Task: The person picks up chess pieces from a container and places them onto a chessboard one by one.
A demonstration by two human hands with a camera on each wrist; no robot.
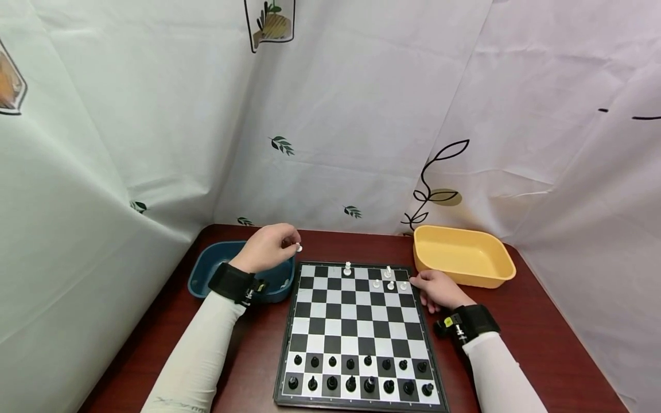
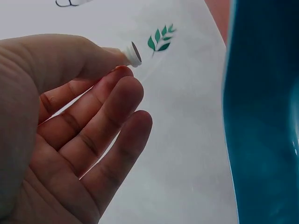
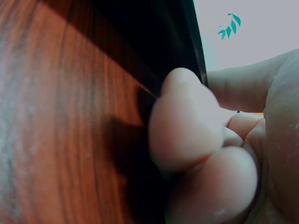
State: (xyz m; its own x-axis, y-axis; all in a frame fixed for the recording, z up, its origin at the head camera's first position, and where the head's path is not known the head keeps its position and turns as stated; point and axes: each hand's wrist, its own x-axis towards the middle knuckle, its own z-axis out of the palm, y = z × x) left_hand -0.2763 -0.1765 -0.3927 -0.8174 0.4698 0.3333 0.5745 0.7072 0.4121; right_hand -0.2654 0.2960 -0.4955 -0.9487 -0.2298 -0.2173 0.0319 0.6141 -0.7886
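Note:
Between the thumb and index finger of my left hand (image 1: 271, 246) is a small white chess piece (image 2: 132, 54), its dark round base facing outward; the fingers hide most of it. This hand is over the blue bin (image 1: 212, 255), near the far left corner of the chessboard (image 1: 348, 312). My right hand (image 1: 439, 288) grips the board's right edge near the far corner, thumb over the rim and curled fingers (image 3: 184, 126) against the side. White pieces (image 1: 391, 285) stand at the far side, mostly on the right. Black pieces (image 1: 332, 382) fill the two near rows.
A yellow bin (image 1: 459, 252) stands at the back right, just beyond my right hand. Small white pieces (image 1: 285, 284) lie in the blue bin. The dark red wooden table (image 1: 537, 338) backs onto a white patterned curtain (image 1: 330, 115).

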